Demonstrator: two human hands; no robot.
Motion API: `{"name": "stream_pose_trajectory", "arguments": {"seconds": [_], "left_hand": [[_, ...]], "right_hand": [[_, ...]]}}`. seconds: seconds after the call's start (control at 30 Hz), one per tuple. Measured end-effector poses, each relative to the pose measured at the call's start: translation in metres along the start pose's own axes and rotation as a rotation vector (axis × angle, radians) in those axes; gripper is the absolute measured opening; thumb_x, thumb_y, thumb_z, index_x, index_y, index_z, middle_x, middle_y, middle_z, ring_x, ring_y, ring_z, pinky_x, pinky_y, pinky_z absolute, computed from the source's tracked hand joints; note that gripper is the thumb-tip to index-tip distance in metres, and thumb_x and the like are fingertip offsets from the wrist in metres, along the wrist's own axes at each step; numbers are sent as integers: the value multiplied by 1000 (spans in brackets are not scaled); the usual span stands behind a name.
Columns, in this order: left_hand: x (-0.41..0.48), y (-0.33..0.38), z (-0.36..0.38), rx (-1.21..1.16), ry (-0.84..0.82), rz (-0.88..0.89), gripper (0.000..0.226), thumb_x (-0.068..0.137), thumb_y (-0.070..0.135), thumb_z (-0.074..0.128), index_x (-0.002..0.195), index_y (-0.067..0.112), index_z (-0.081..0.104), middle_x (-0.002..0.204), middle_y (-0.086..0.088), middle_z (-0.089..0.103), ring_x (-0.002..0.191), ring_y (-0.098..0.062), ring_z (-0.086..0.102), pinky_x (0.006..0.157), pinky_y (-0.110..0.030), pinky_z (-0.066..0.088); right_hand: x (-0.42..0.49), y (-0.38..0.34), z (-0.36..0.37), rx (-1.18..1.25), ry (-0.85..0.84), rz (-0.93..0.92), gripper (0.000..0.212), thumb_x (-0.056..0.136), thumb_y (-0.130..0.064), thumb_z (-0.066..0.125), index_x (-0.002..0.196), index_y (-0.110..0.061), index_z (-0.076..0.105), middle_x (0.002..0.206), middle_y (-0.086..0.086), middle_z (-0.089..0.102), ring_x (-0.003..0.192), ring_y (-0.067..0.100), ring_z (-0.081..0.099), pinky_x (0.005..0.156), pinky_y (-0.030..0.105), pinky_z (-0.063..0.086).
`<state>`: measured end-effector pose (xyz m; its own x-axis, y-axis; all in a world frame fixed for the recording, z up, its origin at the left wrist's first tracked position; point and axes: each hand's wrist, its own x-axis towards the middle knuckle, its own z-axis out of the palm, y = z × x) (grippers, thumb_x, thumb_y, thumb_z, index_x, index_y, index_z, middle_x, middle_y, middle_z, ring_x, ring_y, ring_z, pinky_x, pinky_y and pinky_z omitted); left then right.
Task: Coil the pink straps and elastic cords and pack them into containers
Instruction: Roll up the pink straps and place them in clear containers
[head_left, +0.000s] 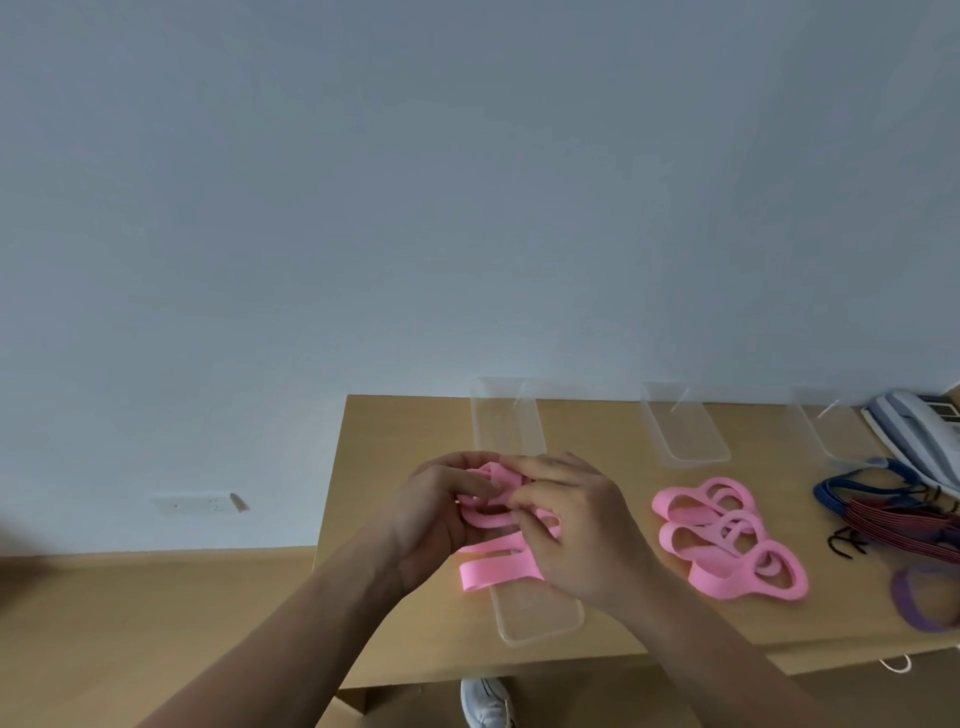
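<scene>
Both of my hands are curled on one pink strap (500, 568). My left hand (441, 514) cups the half-wound coil and my right hand (576, 535) pinches it from the other side. The strap's loose tail trails across a clear container (540, 621) on the wooden surface (395, 441). To my right, more pink straps (727, 535) lie in a looped heap. Blue and red elastic cords (893, 512) lie beyond them, and another clear container (685, 431) sits near the wall.

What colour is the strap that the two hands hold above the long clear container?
Pink, plain with no pattern; the strap shows best in the head view.
</scene>
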<state>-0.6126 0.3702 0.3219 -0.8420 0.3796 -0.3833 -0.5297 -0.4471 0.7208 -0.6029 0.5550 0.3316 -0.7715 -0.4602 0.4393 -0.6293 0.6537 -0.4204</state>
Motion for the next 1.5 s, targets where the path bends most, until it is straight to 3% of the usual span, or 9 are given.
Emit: {"name": "stream_pose_trajectory", "arguments": {"seconds": [0.23,0.37,0.53,0.63,0.73,0.9,1.17,1.33,1.5], "left_hand": [[27,-1,0,72,89,-15,42,78,-18,52,118,-13,63,104,-31,69,97,-46,71,81,-47,64],[48,-5,2,135,126,-41,50,69,-5,61,118,-11,64,109,-28,72,94,-36,73,81,-40,63],[80,-10,-8,255,179,-103,40,84,27,70,119,7,72,112,-19,76,92,-27,73,80,-37,60],[106,-15,-24,466,461,-57,36,95,46,67,115,17,71,108,-8,77,89,-23,73,75,-38,59],[127,-20,-40,584,703,-21,23,99,34,66,113,17,67,107,-6,71,90,-21,67,74,-37,58],[156,-23,-40,721,667,-114,22,99,26,67,117,15,62,100,-6,71,83,-20,67,63,-28,55],[180,-23,-45,712,736,-129,4,96,9,67,100,9,65,85,-10,72,68,-18,67,61,-30,58],[185,-26,-49,684,765,-127,3,94,8,68,97,9,66,79,-8,72,65,-16,68,57,-27,55],[184,-27,-50,705,762,-98,5,93,10,69,96,12,67,79,-5,72,67,-16,68,67,-38,59]], "right_hand": [[8,28,9,57,-81,59,41,61,-19,92,93,-18,66,108,-9,68,101,8,60,84,14,45],[17,59,14,214,-100,170,36,69,-16,86,97,-20,64,100,-12,64,88,6,61,74,22,51],[28,98,31,258,-230,228,49,71,-14,78,118,-18,64,109,-6,64,92,9,59,82,24,51],[40,122,40,224,-246,220,44,68,-10,80,110,-10,68,103,0,68,89,17,61,80,30,52],[62,149,54,111,-223,174,41,66,-5,82,105,-6,66,102,6,67,92,24,59,79,31,49],[102,186,90,-59,-292,123,46,72,-12,80,114,-12,61,113,5,61,102,23,55,83,27,47],[121,220,128,-197,-294,63,34,66,4,76,96,-9,65,93,9,62,84,29,57,68,39,55],[120,226,138,-210,-321,83,35,67,4,78,100,-5,72,97,11,65,88,32,62,73,37,57],[123,225,129,-200,-465,105,43,82,-3,66,124,-11,61,121,7,58,114,28,54,90,34,50]]}}
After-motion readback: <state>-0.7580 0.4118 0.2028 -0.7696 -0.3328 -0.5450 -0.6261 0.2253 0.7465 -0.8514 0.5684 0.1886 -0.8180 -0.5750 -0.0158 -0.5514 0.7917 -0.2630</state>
